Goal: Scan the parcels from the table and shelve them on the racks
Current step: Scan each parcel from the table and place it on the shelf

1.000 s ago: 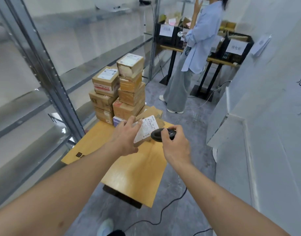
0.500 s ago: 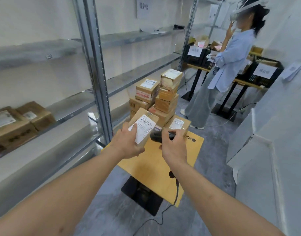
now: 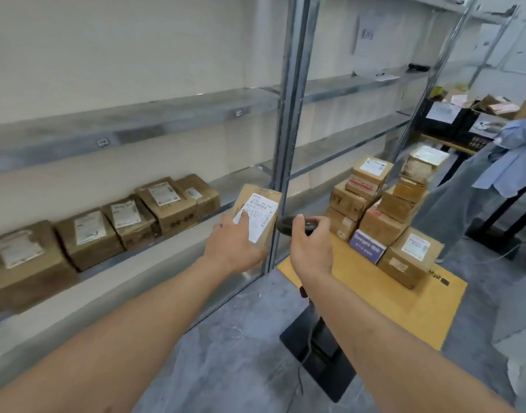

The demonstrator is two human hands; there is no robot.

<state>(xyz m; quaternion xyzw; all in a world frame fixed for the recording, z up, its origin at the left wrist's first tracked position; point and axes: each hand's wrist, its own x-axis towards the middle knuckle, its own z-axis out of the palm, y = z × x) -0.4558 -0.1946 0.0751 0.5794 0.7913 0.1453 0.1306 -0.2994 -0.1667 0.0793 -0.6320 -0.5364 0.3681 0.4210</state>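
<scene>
Left hand (image 3: pixel 236 248) grips a cardboard parcel (image 3: pixel 260 205) from below and behind, thumb lying across its white shipping label (image 3: pixel 257 214). The parcel is held tilted, label face toward the camera, in front of the grey steel upright (image 3: pixel 288 129) of the rack, at about 12 o'clock from the hand.

Right hand (image 3: pixel 311 248) is curled around a black handheld scanner (image 3: pixel 296 225), whose head sits just beside the parcel's right edge at 3 o'clock from it. A dark cable (image 3: pixel 308 350) hangs from below the right hand toward the floor.

Rack shelf (image 3: pixel 178 234), at 9 o'clock from the held parcel: 5 labelled cardboard parcels (image 3: pixel 163 201) stand in a row, touching or nearly touching, labels up. The upper shelf (image 3: pixel 166 114) carries small tags on its front edge; their text is unreadable.

Worktop (image 3: pixel 413 308), yellow-brown, lies at 3 to 4 o'clock from the hands on a black pedestal base (image 3: pixel 324 350). A stack of parcels (image 3: pixel 384 213) stands on it in several tiers, with a blue-and-white box (image 3: pixel 366 245) in the bottom tier.

At the right frame edge a second person (image 3: pixel 509 162) in a pale blue shirt stands near a black stand bearing crates (image 3: pixel 446 117); details there are blurred
</scene>
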